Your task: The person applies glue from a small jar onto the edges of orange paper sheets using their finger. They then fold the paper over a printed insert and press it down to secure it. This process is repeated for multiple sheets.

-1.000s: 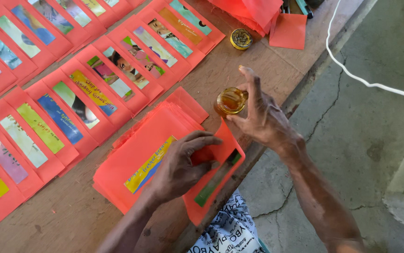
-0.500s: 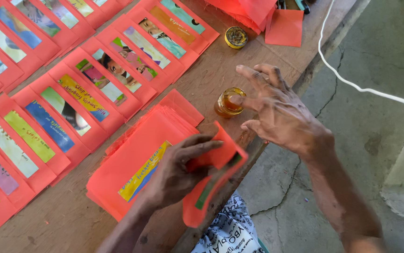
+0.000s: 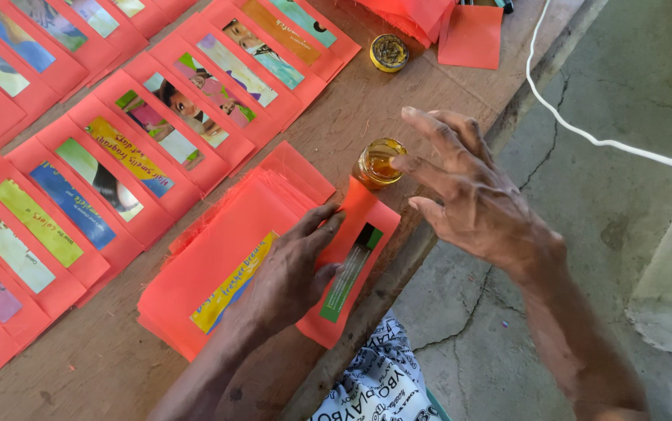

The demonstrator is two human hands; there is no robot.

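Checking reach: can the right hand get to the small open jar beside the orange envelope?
Probably yes: the right hand hovers open just beside the jar, fingertips almost over its open mouth, nothing between them.

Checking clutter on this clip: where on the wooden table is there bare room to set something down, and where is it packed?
Bare wood runs between the rows of envelopes and the table's edge, from the yellow lid down to the open jar. Another bare patch lies below the envelope stack. The upper left is packed. The left hand presses an envelope; the right hand hovers open.
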